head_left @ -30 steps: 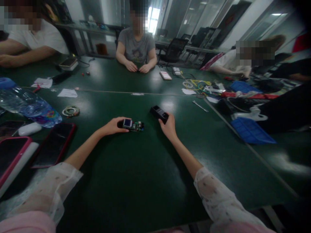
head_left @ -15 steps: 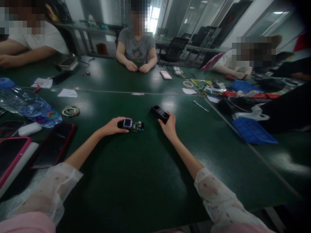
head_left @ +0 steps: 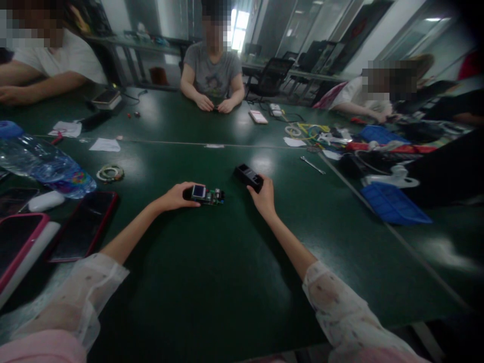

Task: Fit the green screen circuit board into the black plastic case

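Observation:
My left hand (head_left: 178, 196) grips the left end of a green circuit board (head_left: 212, 196) with a small square screen, thumb along the near edge and fingers along the far one. Its other end, crowded with small parts, points right. To the right and slightly farther off, my right hand (head_left: 263, 194) holds the near end of a black rectangular plastic case (head_left: 247, 175) with openings in its upper face. The case lies tilted toward the upper left. Board and case are apart, both at or close to the green tabletop (head_left: 212, 282).
Phones (head_left: 85, 227), a large water bottle (head_left: 49, 164) and a bracelet (head_left: 110, 173) lie on the left. On the right are a wrench (head_left: 312, 165), a blue tray (head_left: 393, 204) and tangled cables (head_left: 308, 132). A person in grey (head_left: 214, 70) sits opposite; others sit left and right.
Both hands, the circuit board and the black case stay practically in place. The person on the right has shifted their head slightly.

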Available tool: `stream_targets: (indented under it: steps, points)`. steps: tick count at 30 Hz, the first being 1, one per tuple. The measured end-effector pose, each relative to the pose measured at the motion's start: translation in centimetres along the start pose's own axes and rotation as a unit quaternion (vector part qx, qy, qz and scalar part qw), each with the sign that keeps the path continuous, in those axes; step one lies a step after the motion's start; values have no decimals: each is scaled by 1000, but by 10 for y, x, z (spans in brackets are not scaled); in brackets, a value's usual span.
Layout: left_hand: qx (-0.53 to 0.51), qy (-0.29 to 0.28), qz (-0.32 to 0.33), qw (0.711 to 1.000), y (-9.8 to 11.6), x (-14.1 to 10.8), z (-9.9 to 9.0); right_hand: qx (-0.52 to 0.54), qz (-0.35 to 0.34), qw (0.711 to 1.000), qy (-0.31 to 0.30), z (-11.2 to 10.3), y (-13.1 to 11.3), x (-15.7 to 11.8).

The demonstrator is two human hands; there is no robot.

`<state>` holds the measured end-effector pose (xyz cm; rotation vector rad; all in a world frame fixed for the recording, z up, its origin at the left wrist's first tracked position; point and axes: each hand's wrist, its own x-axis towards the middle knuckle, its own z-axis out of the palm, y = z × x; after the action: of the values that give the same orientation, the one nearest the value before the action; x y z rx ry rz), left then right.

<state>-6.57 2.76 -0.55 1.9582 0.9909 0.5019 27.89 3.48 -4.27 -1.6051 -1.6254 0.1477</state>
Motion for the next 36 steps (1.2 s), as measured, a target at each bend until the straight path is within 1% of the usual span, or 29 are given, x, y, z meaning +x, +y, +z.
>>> stream_targets:
  steps: [3,6,8,10,13,15,17,18,22,27,31,36]
  points:
    - [1,-3,-6,1000,1,-1,0,6,-2,1000,1,0,0,1]
    - [4,-1,-1,1000,1,-1,0,32,-21,999,1,0,-2,2]
    - [11,4,9,1000,0,-1,0,66,-41,997,-2,0,-8,1]
    - [18,8,17,1000,0,-1,0,109,-64,992,-14,-2,-21,-2]
    - [18,11,21,1000,-1,0,1,164,-106,978,-77,-5,-49,-12]
    - [16,19,11,1000,-4,0,2,191,-131,965,-124,-6,-67,-21]
    - [17,32,-3,999,-7,1,3,211,-150,953,-159,-6,-79,-29]
    - [18,37,-5,999,-9,1,4,217,-156,949,-166,-6,-83,-32]
    - [0,38,4,999,-12,2,6,219,-175,940,-194,-2,-85,-39]
    - [-3,40,41,998,-8,2,6,173,-199,937,-231,1,-83,-42]
    - [6,17,23,1000,-3,1,3,144,-194,931,-275,4,-82,-44]
    - [44,3,-10,999,1,-1,0,150,-194,928,-280,6,-80,-44]
